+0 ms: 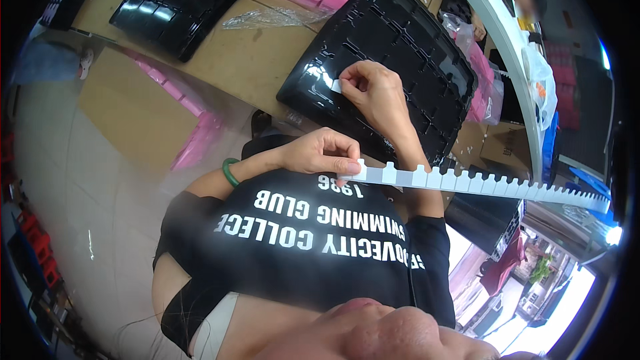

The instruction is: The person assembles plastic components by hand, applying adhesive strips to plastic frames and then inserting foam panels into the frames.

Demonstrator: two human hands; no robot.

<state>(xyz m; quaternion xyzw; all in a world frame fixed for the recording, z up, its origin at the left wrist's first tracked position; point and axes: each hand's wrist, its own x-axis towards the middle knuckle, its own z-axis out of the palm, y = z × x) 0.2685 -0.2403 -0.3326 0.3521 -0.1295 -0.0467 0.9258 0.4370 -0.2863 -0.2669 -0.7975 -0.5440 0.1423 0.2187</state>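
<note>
Head view shows a black compartment tray on the wooden table. A long white notched strip runs sideways, its far end toward the right. The left hand pinches the strip's near end. The right hand, fingers closed, presses a small white piece on the tray.

Two black trays, one white notched strip, one small white piece.
</note>
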